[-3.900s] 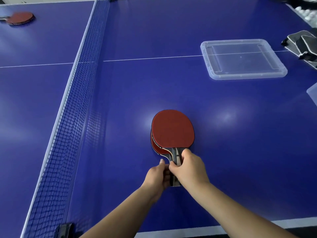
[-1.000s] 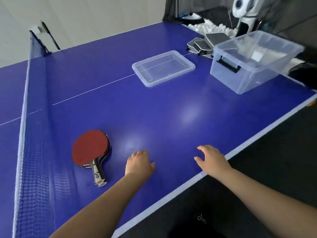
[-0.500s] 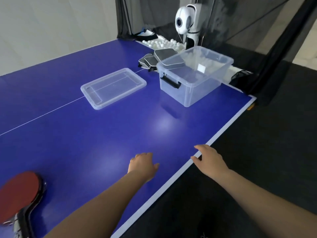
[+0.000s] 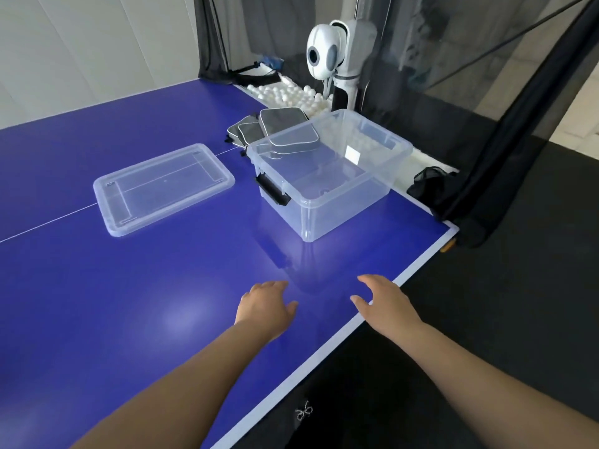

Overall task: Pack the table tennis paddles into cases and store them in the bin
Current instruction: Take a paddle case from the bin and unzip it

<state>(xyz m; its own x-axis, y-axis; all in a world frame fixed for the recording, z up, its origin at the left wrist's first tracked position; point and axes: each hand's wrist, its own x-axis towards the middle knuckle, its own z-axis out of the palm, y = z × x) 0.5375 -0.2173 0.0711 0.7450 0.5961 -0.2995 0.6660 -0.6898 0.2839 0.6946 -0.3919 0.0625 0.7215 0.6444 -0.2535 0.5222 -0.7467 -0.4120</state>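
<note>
Turning from paddles to cases

The stacked paddles, handled seconds ago, are no longer in view. Both the left hand [image 4: 264,306] and right hand [image 4: 384,303] are held open and empty above the table [image 4: 97,303], facing the uncovered bin [image 4: 327,176]; the grey cases [image 4: 278,128] lie behind it.

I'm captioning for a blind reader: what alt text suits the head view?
Two empty open hands, left hand and right hand, reach over a blue table tennis table toward a clear, lidless bin. Its lid lies left of it; grey paddle cases are stacked behind.
</note>
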